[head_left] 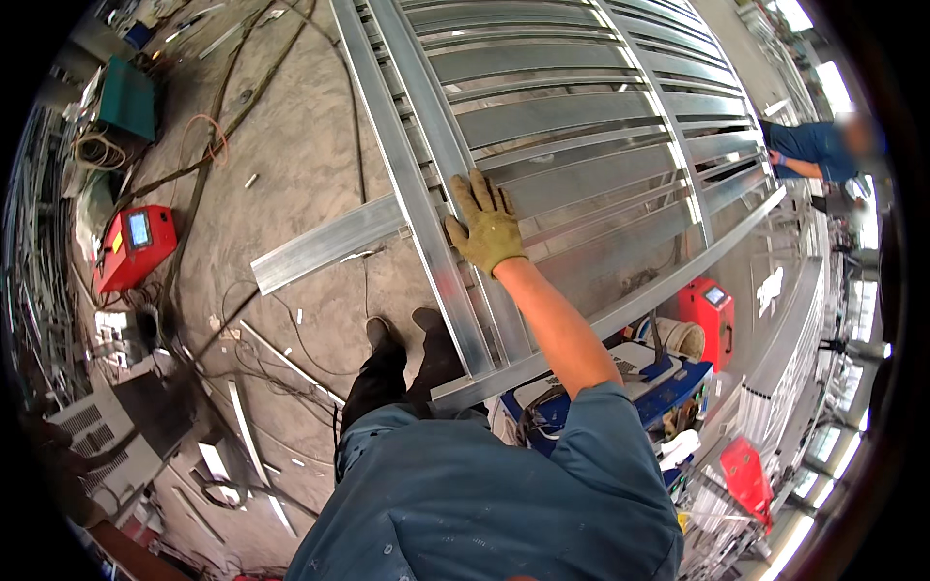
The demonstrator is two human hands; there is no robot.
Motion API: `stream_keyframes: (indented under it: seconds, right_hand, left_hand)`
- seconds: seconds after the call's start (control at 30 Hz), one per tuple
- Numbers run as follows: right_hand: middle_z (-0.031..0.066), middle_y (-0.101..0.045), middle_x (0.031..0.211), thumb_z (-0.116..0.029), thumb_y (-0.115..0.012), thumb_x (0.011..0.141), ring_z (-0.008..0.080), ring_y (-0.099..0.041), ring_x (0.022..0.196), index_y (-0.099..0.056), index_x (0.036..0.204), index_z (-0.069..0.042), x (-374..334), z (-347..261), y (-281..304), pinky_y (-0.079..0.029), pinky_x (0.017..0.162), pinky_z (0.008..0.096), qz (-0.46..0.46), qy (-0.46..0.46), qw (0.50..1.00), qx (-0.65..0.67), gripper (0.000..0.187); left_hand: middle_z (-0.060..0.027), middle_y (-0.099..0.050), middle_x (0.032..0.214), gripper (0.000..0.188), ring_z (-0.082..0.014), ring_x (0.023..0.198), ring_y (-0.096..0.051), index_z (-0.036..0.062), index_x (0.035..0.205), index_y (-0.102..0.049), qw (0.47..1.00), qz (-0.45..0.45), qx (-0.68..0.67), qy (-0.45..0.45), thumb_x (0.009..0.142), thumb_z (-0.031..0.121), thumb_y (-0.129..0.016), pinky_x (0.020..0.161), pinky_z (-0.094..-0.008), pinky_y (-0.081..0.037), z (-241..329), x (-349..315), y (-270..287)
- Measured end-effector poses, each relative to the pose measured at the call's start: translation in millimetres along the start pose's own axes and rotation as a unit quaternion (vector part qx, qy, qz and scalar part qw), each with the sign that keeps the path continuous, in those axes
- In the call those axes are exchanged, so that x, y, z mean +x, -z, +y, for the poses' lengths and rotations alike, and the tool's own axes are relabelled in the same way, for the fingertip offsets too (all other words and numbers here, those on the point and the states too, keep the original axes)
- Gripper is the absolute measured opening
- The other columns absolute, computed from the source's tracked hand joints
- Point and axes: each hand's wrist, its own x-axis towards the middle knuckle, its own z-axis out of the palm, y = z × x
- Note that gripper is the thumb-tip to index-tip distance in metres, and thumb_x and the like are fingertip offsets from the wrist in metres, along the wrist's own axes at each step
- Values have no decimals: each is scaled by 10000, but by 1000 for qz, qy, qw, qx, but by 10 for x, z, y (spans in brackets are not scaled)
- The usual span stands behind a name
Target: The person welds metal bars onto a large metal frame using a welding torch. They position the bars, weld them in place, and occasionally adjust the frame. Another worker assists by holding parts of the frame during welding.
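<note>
My right hand [484,225], in a dirty yellow-green work glove, lies flat with its fingers spread on a long silver metal bar of a large slatted frame [572,126]. Beneath the palm, that bar runs alongside the frame's outer rail [412,184]. A wider metal channel [329,240] sticks out leftward from under the rail. My left hand [63,474] is far out at the lower left rim, dark and blurred, near a grey vented machine [107,436]. Its fingers cannot be made out, nor whether it holds anything.
Red machines with small screens stand at left [138,247] and right [707,320]. Near the frame's front corner sits a blue-and-white machine [630,378]. Cables [208,160] and metal strips [260,455] lie on the floor. A co-worker [823,145] stands at the frame's far right.
</note>
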Motion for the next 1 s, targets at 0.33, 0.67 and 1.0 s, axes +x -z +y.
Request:
stream_keyframes:
  seconds: [0.33, 0.67, 1.0]
  right_hand:
    - [195, -93, 1860, -561, -452, 1100, 400, -190, 1695, -185, 1796, -205, -318, -86, 282, -145, 1386, 532, -130, -16, 989, -64, 826]
    - [216, -695, 1394, -445, -595, 1052, 433, -672, 1271, -555, 1557, -107, -1336, 89, 534, -546, 1071, 514, 52, -198, 967, 154, 610]
    - [205, -804, 1072, -459, -560, 1075, 439, -766, 945, -483, 1630, -121, -1987, 229, 655, -601, 889, 540, -122, -305, 941, 86, 655]
  left_hand:
    - [-53, -741, 1110, 491, -62, 781, -630, 42, 1520, -579, 945, -313, 85, -33, 1048, 5, -707, 623, -225, -515, -274, -792, -2114]
    - [-23, -743, 995, 480, -70, 666, -626, 5, 1502, -577, 893, -432, -7, 130, 1064, 96, -753, 571, -234, -506, -308, -1953, -3457]
    - [-15, -695, 865, 492, -100, 557, -608, 49, 1465, -610, 854, -485, 33, 186, 1026, 173, -795, 456, -274, -453, -150, -2579, -4017]
